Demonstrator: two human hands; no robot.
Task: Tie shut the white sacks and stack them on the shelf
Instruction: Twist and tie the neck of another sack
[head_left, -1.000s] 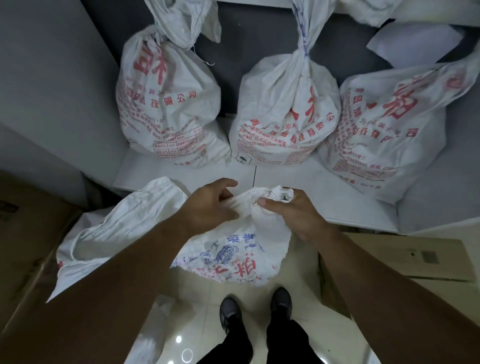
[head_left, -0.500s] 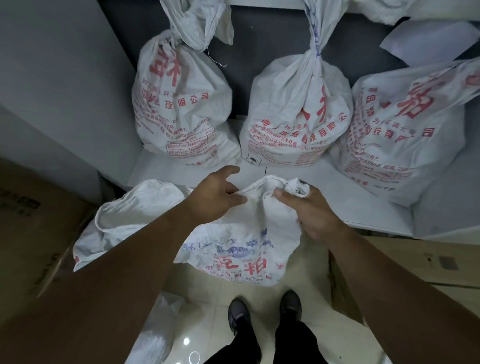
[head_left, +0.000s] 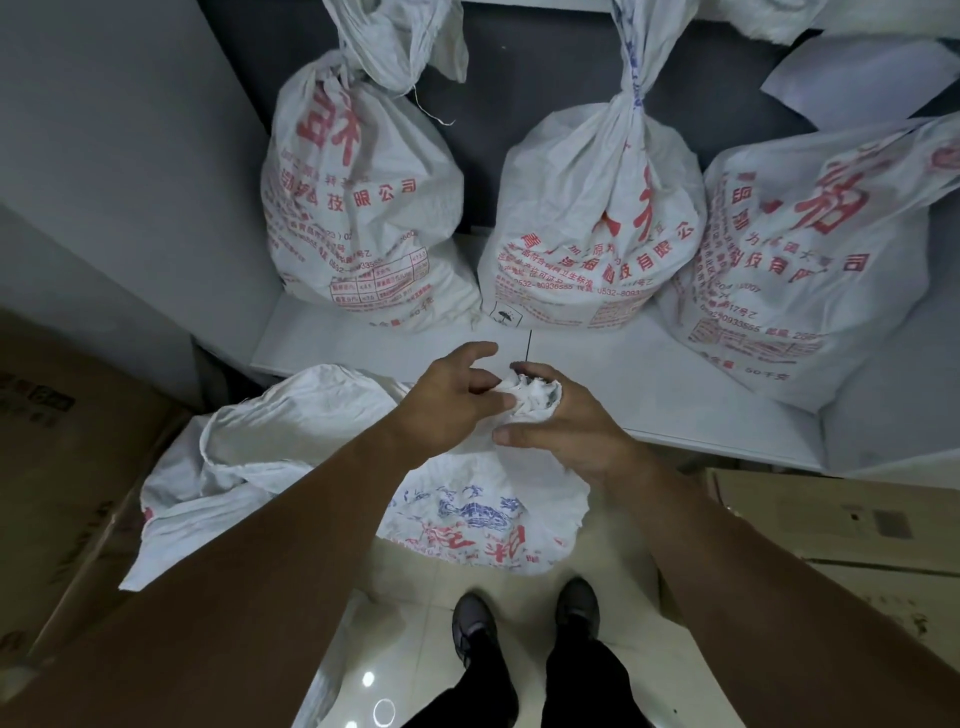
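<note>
We look down on two bare hands at the mouth of the held sack (head_left: 483, 512), a white woven sack with blue and red print; it hangs in front of the shelf (head_left: 613, 379), just off its front edge and above the tiled floor (head_left: 415, 623). The right grip (head_left: 566, 431) is closed round the bunched neck of the sack, fingers curled over the crumpled cloth and thumb lying across below it. The left grip (head_left: 447, 400) meets it from the other side; its bent fingertips touch the same bunch of cloth, its thumb stands raised and apart, and we cannot tell whether it has real hold of the fabric.

On the shelf stand three filled white sacks with red print, side by side: the left sack (head_left: 363, 208) and the middle sack (head_left: 592, 223) are gathered tight at the neck; the right sack (head_left: 805, 260) leans, and its top runs out of view. A white paper sheet (head_left: 857, 73) lies behind it.

To our left an open sack (head_left: 291, 415) slumps with its mouth gaping, beside a cardboard box (head_left: 62, 467); another box (head_left: 831, 519) sits to our right, under the shelf edge. Two dark shoes (head_left: 472, 618) stand on the floor below the held sack.
</note>
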